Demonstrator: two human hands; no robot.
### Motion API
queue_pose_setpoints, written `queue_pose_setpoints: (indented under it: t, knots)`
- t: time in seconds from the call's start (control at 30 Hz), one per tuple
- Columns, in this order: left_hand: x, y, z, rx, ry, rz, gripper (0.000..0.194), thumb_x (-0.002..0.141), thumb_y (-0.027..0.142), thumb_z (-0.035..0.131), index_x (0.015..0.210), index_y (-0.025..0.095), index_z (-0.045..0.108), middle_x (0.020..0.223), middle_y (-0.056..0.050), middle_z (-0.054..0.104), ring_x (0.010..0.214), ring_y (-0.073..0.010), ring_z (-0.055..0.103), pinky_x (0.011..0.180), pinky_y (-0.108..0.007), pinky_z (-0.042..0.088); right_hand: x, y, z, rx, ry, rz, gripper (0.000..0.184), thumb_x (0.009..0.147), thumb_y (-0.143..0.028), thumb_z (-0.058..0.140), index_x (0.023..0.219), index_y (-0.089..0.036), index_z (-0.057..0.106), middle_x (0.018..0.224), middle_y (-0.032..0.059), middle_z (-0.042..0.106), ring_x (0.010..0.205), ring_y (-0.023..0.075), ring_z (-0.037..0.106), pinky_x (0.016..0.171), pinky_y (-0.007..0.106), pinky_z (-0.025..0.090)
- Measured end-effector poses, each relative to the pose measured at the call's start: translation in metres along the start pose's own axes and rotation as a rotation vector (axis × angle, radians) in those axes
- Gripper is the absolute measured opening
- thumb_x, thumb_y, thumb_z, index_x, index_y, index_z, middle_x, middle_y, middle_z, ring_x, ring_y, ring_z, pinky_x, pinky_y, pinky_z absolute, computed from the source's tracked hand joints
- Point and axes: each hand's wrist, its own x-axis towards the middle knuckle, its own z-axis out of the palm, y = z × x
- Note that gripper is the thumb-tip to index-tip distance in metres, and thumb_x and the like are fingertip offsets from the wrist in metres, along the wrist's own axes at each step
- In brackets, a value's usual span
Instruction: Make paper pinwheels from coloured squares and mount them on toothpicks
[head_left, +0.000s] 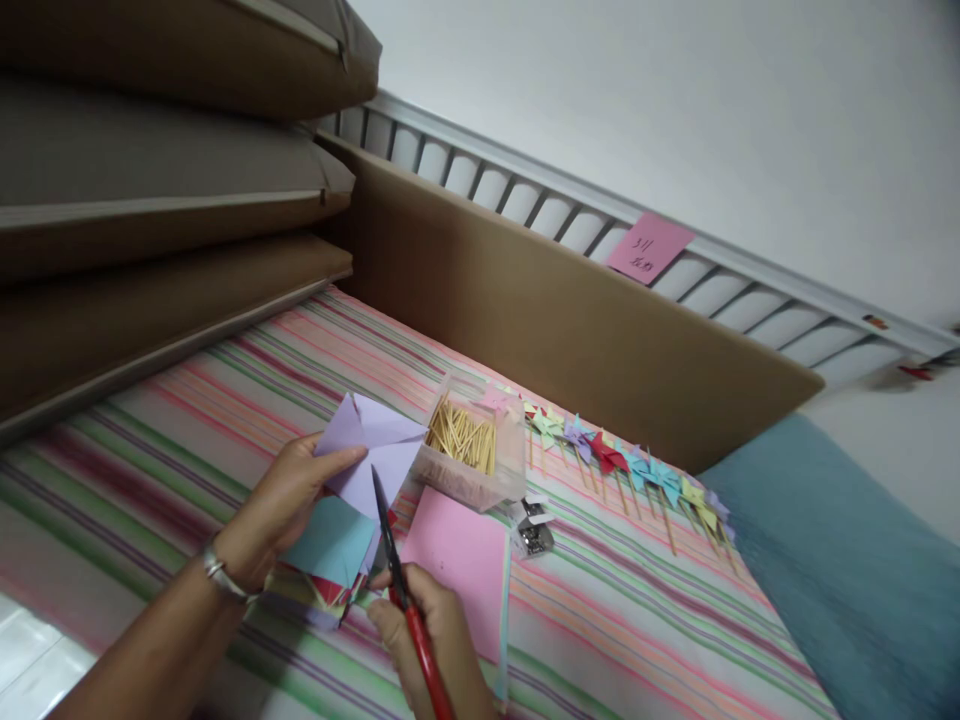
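A square sheet of purple paper (386,475) is pinched between the thumb and fingers of my left hand (304,485); slits run in from its corners. My right hand (431,635) grips red-handled scissors (422,655), whose dark blades point up at the sheet's lower right edge. Whether the blades touch the paper I cannot tell. Below the sheet lies a stack of coloured squares with a blue square (330,540) on top. Pink paper (459,550) rests beside my right hand, over other sheets.
A clear plastic box (510,465) holds many thin wooden sticks (461,435). Right of it sits a small pack of dark pins (534,535). Finished paper pinwheels (606,455) on sticks line the striped cloth (637,600). Stacked cushions (172,150) and a brown board (555,310) stand behind.
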Motion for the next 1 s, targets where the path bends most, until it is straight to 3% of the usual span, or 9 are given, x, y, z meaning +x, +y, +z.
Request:
queue_pose_setpoints:
  t: [0.2, 0.43, 0.53, 0.67, 0.77, 0.87, 1.0]
  knots:
    - [-0.001, 0.002, -0.001, 0.004, 0.01, -0.017, 0.025, 0.064, 0.03, 0.072, 0.079, 0.011, 0.066, 0.065, -0.008, 0.071, 0.054, -0.0209, 0.063, 0.051, -0.028, 0.048, -0.001, 0.004, 0.002, -0.003, 0.021, -0.005, 0.026, 0.074, -0.037, 0.062, 0.087, -0.014, 0.062, 0.054, -0.0059, 0.037, 0.049, 0.0081, 0.03, 0.045, 0.02, 0.023]
    - [-0.002, 0.004, 0.002, -0.002, 0.038, -0.003, 0.025, 0.06, 0.03, 0.075, 0.076, 0.013, 0.068, 0.062, -0.006, 0.07, 0.05, -0.0183, 0.062, 0.047, -0.026, 0.047, -0.001, -0.001, 0.002, -0.107, 0.044, -0.05, 0.026, 0.075, -0.038, 0.06, 0.085, -0.015, 0.064, 0.049, -0.0059, 0.037, 0.045, 0.0085, 0.032, 0.041, 0.019, 0.024]
    - [-0.001, 0.006, 0.0, -0.015, 0.101, 0.006, 0.024, 0.059, 0.029, 0.075, 0.076, 0.013, 0.068, 0.06, -0.005, 0.07, 0.048, -0.0186, 0.061, 0.046, -0.026, 0.046, 0.0, -0.002, 0.002, -0.193, 0.077, -0.059, 0.018, 0.075, -0.031, 0.06, 0.083, -0.015, 0.064, 0.05, -0.0058, 0.04, 0.046, 0.0093, 0.037, 0.045, 0.019, 0.031]
    - [0.002, 0.01, -0.009, -0.117, 0.119, 0.122, 0.029, 0.063, 0.026, 0.073, 0.089, 0.015, 0.067, 0.071, -0.006, 0.072, 0.058, -0.0201, 0.065, 0.054, -0.028, 0.05, 0.0, 0.0, 0.001, -0.308, 0.079, -0.055, 0.015, 0.073, -0.018, 0.058, 0.085, -0.016, 0.065, 0.054, -0.0043, 0.049, 0.05, 0.0106, 0.045, 0.051, 0.019, 0.036]
    - [0.001, 0.015, -0.015, -0.185, 0.108, 0.162, 0.034, 0.065, 0.025, 0.072, 0.098, 0.016, 0.066, 0.079, -0.006, 0.073, 0.065, -0.0219, 0.066, 0.059, -0.031, 0.052, 0.0, 0.007, -0.001, -0.297, 0.105, -0.093, 0.018, 0.074, -0.019, 0.057, 0.091, -0.017, 0.064, 0.061, -0.0018, 0.055, 0.055, 0.0129, 0.052, 0.055, 0.02, 0.041]
    - [-0.003, 0.016, -0.014, -0.128, 0.071, 0.097, 0.032, 0.065, 0.027, 0.071, 0.095, 0.015, 0.068, 0.074, -0.007, 0.072, 0.061, -0.0221, 0.065, 0.056, -0.03, 0.051, 0.0, 0.014, -0.008, -0.148, 0.221, -0.137, 0.025, 0.082, -0.029, 0.053, 0.104, -0.019, 0.058, 0.072, 0.0014, 0.06, 0.061, 0.0152, 0.057, 0.061, 0.024, 0.046]
    - [-0.008, 0.007, -0.004, 0.067, -0.12, -0.094, 0.023, 0.063, 0.029, 0.073, 0.079, 0.012, 0.071, 0.065, -0.008, 0.071, 0.052, -0.02, 0.061, 0.048, -0.026, 0.045, -0.001, 0.011, -0.025, 0.006, 0.348, -0.285, 0.04, 0.082, -0.037, 0.057, 0.118, -0.022, 0.049, 0.11, 0.0087, 0.059, 0.099, 0.0224, 0.056, 0.09, 0.035, 0.042]
